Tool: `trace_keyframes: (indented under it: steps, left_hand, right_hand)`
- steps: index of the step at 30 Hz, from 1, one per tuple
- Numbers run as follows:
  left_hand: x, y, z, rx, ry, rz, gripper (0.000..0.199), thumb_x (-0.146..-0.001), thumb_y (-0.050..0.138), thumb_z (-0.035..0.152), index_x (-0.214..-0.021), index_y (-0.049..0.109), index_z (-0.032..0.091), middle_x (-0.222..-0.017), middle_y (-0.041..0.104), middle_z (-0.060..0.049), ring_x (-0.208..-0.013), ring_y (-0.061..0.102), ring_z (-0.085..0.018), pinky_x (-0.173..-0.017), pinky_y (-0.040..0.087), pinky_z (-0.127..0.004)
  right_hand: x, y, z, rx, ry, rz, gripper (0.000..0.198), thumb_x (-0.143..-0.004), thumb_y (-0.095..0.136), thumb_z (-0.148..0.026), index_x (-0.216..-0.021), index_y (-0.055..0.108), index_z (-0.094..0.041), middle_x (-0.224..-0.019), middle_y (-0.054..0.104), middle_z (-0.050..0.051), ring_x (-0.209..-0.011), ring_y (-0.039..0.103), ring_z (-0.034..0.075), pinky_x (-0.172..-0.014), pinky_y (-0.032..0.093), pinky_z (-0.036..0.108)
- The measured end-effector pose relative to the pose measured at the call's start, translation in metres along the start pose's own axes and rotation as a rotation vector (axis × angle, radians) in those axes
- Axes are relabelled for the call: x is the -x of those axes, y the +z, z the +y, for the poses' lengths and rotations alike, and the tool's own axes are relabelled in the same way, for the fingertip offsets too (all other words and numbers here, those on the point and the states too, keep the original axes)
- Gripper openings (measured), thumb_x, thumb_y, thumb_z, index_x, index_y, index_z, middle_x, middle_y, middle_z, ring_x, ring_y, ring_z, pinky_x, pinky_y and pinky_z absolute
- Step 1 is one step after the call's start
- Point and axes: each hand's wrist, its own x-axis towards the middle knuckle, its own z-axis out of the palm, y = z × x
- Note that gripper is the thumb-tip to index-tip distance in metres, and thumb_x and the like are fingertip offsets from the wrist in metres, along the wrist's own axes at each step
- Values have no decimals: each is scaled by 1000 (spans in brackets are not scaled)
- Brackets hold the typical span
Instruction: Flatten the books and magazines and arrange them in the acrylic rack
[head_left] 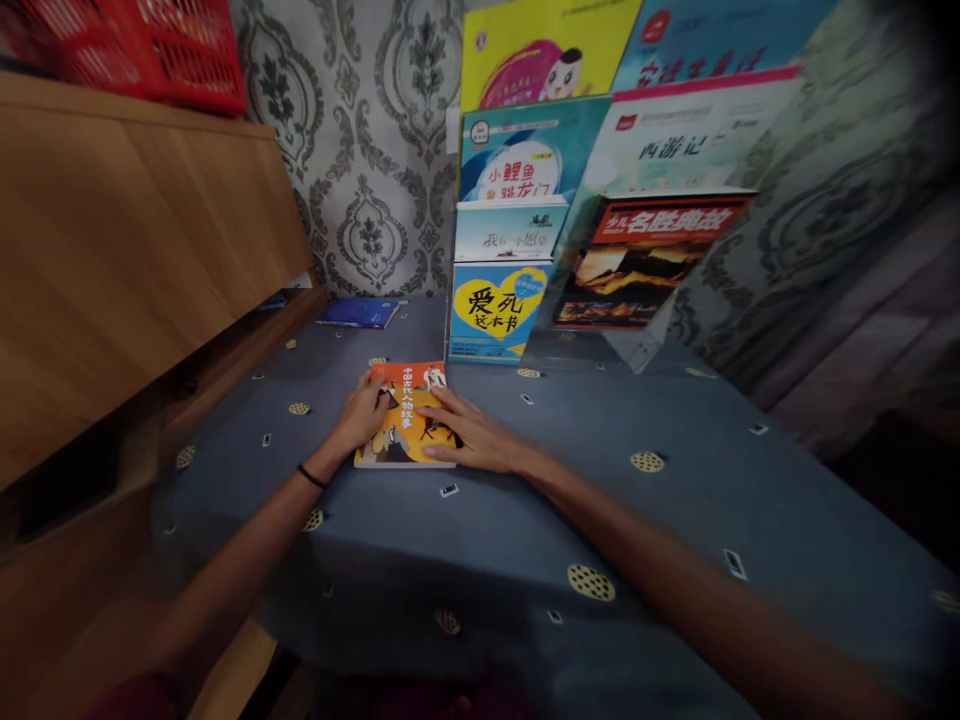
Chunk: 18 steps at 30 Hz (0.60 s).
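Note:
A paperback book [406, 440] with an orange and yellow illustrated cover and white Chinese lettering lies closed on the cloth-covered table. My left hand [363, 412], a dark band at its wrist, is at the book's left edge, fingers bent over the cover and closed on that side. Across the right part of the cover lies my right hand [480, 436], its fingers stretched out and apart. Just behind the book stands a clear display rack [637, 352] with several books, among them a blue one with a yellow heart [496, 310].
A thin blue book [360, 313] lies near the wall at the back left. The wooden cabinet [150, 250] on the left carries a red plastic basket [196, 55]. Leaning on the rack's right side is a dark red-and-black book [645, 265]. Patterned grey cloth [555, 480] covers the table.

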Motion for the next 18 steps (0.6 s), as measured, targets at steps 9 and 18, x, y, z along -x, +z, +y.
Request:
trace_keyframes:
  steps: [9,18]
  left_hand:
    - [7,2,3,-71,11,-20,42,-97,42,25,-134,58,14,-151,52,-15,-147,39,-29,-120,34,-53]
    - [10,0,12,-162,17,-54,46,-99,39,24,-139,54,10,-153,49,-18,-146,41,-27,-120,34,-51]
  right_hand:
    - [-19,-1,-1,82,-38,46,65,-98,47,-62,-149,49,-23,-163,34,14,-155,20,34,-123,14,64]
    - [-70,-3,0,65,-125,-39,59,-102,44,-46,-150,45,-11,-157,42,19,-148,38,28,-124,20,56]
